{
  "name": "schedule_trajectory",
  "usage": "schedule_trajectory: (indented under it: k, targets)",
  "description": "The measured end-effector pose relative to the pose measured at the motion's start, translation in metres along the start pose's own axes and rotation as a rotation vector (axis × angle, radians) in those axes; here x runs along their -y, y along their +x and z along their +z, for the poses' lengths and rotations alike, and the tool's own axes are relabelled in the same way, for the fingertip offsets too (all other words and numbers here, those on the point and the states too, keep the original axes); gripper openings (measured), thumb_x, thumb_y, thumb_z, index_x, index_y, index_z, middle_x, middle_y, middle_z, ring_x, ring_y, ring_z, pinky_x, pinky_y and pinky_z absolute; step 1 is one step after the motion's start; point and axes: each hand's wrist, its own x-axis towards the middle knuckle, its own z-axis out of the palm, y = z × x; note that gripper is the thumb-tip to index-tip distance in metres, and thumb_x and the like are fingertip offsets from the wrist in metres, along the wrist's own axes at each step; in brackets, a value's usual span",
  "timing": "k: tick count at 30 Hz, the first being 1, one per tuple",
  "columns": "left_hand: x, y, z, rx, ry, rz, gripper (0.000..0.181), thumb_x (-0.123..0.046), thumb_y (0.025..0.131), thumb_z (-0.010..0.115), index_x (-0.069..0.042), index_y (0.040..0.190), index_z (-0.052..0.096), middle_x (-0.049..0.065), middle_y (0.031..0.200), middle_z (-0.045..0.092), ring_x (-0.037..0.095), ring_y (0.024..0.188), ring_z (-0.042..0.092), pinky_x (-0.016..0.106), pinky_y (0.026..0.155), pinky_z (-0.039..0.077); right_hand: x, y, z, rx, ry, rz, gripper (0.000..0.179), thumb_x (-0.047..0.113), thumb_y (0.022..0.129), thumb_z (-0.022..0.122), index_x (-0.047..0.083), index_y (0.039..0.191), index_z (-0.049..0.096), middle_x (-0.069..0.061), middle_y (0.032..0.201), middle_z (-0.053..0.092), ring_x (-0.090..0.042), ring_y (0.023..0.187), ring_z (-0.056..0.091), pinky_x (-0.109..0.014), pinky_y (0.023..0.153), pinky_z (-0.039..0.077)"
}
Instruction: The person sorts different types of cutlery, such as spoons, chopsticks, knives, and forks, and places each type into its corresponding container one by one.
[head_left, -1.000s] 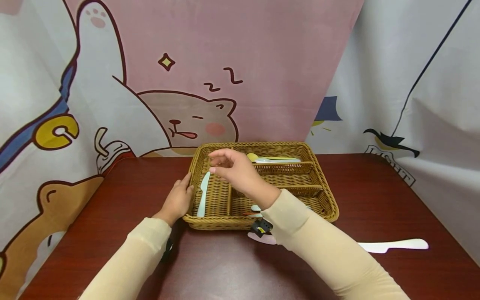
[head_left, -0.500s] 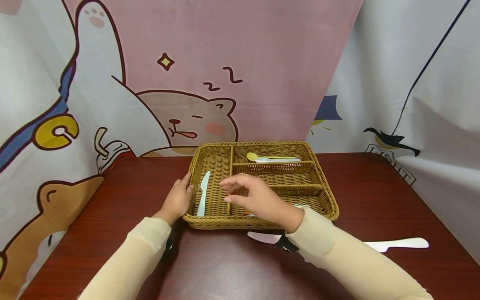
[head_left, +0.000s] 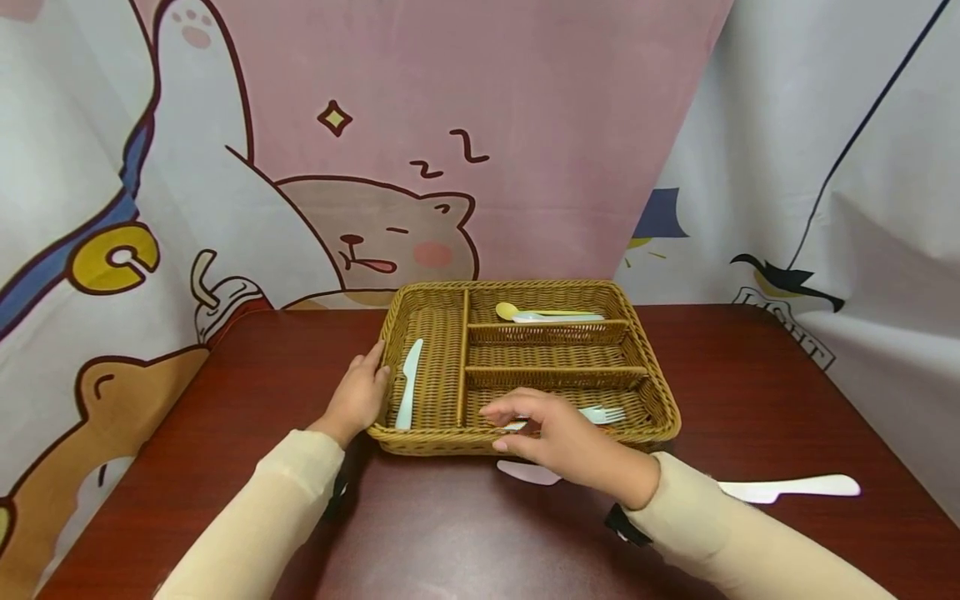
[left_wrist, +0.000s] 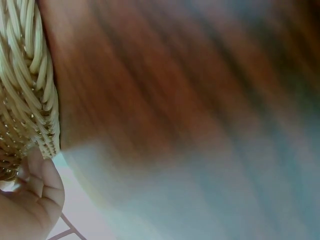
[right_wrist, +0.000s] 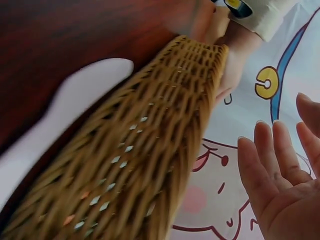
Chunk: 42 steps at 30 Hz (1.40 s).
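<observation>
My left hand (head_left: 356, 397) rests against the left side of a woven basket (head_left: 480, 443), fingers extended along its outer wall. My right hand (head_left: 570, 440) hovers over the basket's front compartment, fingers loosely curved and nothing between them; the right wrist view also shows this hand (right_wrist: 280, 185) holding nothing. A pale mint knife (head_left: 408, 383) lies lengthwise in the left compartment. In the front compartment a pale fork (head_left: 603, 414) is partly covered by my right hand. The back compartment holds a yellow spoon (head_left: 507, 312) and a whitish utensil (head_left: 555, 318).
On the dark red table (head_left: 450, 533), a pale pink knife (head_left: 527, 472) lies before the basket, its other end behind my right hand. A larger white knife (head_left: 813, 486) lies to the right, partly under the sleeve (head_left: 720, 533). A cartoon-printed cloth (head_left: 555, 150) hangs behind.
My right hand has moved from above the left compartment rightward and toward me, over the front compartment, uncovering the divider. My left hand stays at the basket's side.
</observation>
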Motion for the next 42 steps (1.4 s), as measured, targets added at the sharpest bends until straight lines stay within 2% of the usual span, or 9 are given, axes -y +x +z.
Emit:
schedule_trajectory:
  k: [7, 14, 21, 27, 36, 42]
  targets:
    - [-0.001, 0.000, -0.001, 0.002, -0.008, -0.004, 0.055, -0.021, 0.107, 0.034, -0.007, 0.156, 0.015, 0.027, 0.134, 0.040, 0.039, 0.120, 0.048, 0.053, 0.101, 0.037, -0.006, -0.023, -0.003, 0.041, -0.067, 0.026, 0.035, 0.009, 0.086, 0.072, 0.006, 0.121, 0.066, -0.006, 0.112, 0.066, -0.021, 0.096, 0.062, -0.034, 0.077, 0.053]
    - [-0.001, 0.001, -0.001, -0.005, -0.009, -0.007, 0.055, -0.022, 0.106, 0.034, -0.007, 0.156, 0.015, 0.026, 0.130, 0.042, 0.038, 0.117, 0.049, 0.053, 0.101, 0.038, -0.010, -0.041, -0.008, 0.069, -0.215, 0.035, 0.034, 0.016, 0.086, 0.074, 0.012, 0.120, 0.069, 0.000, 0.117, 0.067, -0.015, 0.106, 0.061, -0.032, 0.082, 0.051]
    - [-0.001, 0.000, -0.001, 0.006, -0.010, -0.008, 0.055, -0.021, 0.106, 0.034, -0.007, 0.156, 0.015, 0.026, 0.132, 0.041, 0.038, 0.120, 0.048, 0.053, 0.101, 0.037, -0.019, -0.057, -0.017, 0.072, -0.336, 0.006, 0.038, 0.012, 0.082, 0.077, 0.012, 0.120, 0.069, 0.003, 0.116, 0.067, -0.017, 0.106, 0.062, -0.036, 0.085, 0.051]
    - [0.000, 0.000, -0.001, 0.000, -0.007, -0.004, 0.055, -0.021, 0.106, 0.034, -0.006, 0.156, 0.016, 0.027, 0.133, 0.041, 0.038, 0.119, 0.049, 0.053, 0.100, 0.038, -0.027, -0.070, -0.018, 0.061, -0.430, 0.026, 0.037, 0.012, 0.082, 0.077, 0.012, 0.118, 0.069, 0.001, 0.113, 0.068, -0.021, 0.107, 0.063, -0.041, 0.087, 0.051]
    - [0.001, 0.001, 0.000, -0.005, -0.004, -0.001, 0.054, -0.021, 0.106, 0.034, -0.006, 0.156, 0.016, 0.027, 0.132, 0.042, 0.037, 0.118, 0.049, 0.052, 0.099, 0.038, -0.035, -0.079, -0.017, 0.076, -0.588, 0.048, 0.042, 0.015, 0.080, 0.079, 0.012, 0.120, 0.068, -0.002, 0.114, 0.068, -0.023, 0.108, 0.063, -0.042, 0.088, 0.051]
    - [0.000, 0.001, 0.000, -0.009, -0.002, 0.002, 0.054, -0.021, 0.106, 0.034, -0.006, 0.156, 0.016, 0.027, 0.135, 0.040, 0.039, 0.122, 0.047, 0.053, 0.102, 0.037, -0.037, -0.080, -0.017, 0.097, -0.644, 0.039, 0.040, 0.016, 0.080, 0.078, 0.013, 0.119, 0.069, -0.002, 0.111, 0.068, -0.022, 0.103, 0.065, -0.041, 0.084, 0.052]
